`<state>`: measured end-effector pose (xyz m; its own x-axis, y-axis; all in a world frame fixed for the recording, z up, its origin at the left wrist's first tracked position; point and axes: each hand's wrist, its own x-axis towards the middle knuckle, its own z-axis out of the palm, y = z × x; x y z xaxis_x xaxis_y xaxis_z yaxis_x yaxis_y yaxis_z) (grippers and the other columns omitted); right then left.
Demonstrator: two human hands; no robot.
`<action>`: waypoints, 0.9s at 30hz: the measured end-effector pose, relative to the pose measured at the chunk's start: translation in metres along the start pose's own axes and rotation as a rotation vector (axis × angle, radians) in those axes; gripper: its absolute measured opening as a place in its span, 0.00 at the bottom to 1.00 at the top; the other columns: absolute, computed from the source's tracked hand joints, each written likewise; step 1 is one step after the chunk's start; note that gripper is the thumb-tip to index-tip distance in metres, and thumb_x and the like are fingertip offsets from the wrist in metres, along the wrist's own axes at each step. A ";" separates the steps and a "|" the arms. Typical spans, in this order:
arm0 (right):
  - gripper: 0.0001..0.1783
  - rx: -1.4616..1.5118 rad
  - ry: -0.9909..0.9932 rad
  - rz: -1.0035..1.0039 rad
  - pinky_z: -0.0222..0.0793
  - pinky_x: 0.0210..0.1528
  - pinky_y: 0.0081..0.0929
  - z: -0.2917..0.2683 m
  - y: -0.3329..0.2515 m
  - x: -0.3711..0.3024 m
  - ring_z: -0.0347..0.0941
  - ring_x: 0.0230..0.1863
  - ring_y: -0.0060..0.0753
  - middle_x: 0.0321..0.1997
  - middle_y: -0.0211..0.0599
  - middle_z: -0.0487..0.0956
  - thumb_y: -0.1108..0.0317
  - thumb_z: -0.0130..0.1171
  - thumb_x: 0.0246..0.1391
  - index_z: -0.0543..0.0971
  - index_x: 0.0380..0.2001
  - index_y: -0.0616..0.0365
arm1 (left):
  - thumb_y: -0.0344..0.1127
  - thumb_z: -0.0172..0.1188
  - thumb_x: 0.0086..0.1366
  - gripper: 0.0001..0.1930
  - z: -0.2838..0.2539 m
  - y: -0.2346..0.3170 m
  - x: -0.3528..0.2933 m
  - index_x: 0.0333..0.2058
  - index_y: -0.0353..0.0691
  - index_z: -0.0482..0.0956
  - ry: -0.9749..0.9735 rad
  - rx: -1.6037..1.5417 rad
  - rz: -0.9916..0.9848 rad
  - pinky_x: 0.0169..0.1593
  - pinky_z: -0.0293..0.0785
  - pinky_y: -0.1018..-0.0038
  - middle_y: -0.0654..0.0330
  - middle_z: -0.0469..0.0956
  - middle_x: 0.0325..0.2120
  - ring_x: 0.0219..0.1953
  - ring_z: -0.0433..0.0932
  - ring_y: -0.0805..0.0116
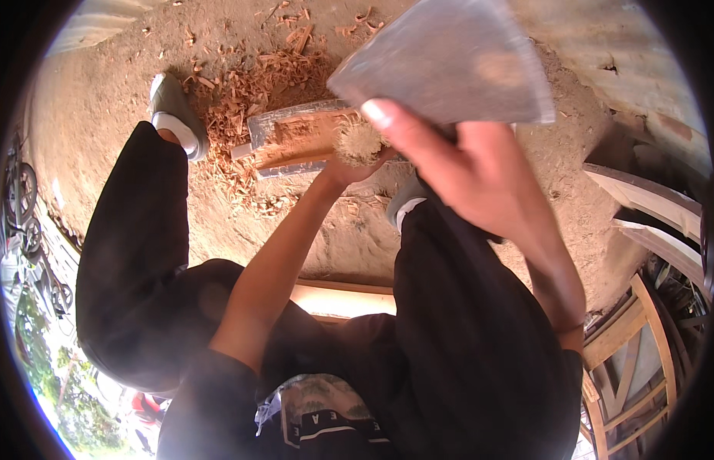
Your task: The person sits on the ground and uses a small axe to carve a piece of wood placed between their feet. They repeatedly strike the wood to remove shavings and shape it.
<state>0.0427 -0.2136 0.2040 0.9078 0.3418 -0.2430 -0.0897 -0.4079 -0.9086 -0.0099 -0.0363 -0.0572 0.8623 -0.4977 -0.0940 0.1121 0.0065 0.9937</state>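
Note:
My right hand (480,180) is closed on a wide, fan-shaped metal blade (464,61), raised close to the view and slightly blurred. Its thumb points along the blade's lower left; any handle is hidden in the fist. Below and left of the blade, my left hand (355,170) grips a roundish piece with a pale, rough, fibrous end (360,140), perhaps wood; most of the fingers are hidden behind it. That piece is at the right end of a trough-like hollowed wooden block (296,138) with dark edges, lying on the ground between my feet.
Reddish-brown wood shavings (257,84) are heaped around the block on the dirt floor (357,238). My shoe (173,115) rests left of them. Wooden frames (633,368) lean at the right, below curved boards (648,195). Bicycle wheels (23,192) show at the far left.

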 end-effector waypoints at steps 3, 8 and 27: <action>0.26 -0.291 -0.202 0.050 0.72 0.31 0.45 0.014 0.026 0.004 0.78 0.26 0.54 0.21 0.55 0.78 0.51 0.60 0.63 0.79 0.27 0.70 | 0.35 0.68 0.62 0.21 0.007 -0.026 -0.002 0.54 0.42 0.78 -0.047 -0.223 0.128 0.57 0.75 0.64 0.57 0.82 0.48 0.51 0.80 0.62; 0.26 -0.387 -0.259 0.175 0.70 0.30 0.47 0.000 0.004 -0.008 0.76 0.25 0.56 0.18 0.53 0.75 0.51 0.59 0.63 0.79 0.25 0.68 | 0.34 0.68 0.59 0.16 0.021 0.031 -0.005 0.46 0.40 0.81 -0.117 -0.177 0.097 0.51 0.79 0.64 0.54 0.82 0.44 0.47 0.82 0.60; 0.25 0.187 0.088 0.599 0.57 0.19 0.21 -0.040 0.026 -0.037 0.60 0.16 0.15 0.16 0.23 0.67 0.46 0.59 0.65 0.77 0.35 0.63 | 0.28 0.56 0.59 0.08 -0.007 0.061 0.027 0.27 0.41 0.65 0.255 -0.446 -0.205 0.28 0.55 0.76 0.66 0.63 0.21 0.22 0.59 0.76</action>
<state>0.0233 -0.2710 0.2031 0.7072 0.0258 -0.7065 -0.6559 -0.3490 -0.6693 0.0233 -0.0433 0.0006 0.8869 -0.3018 -0.3498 0.4408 0.3257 0.8364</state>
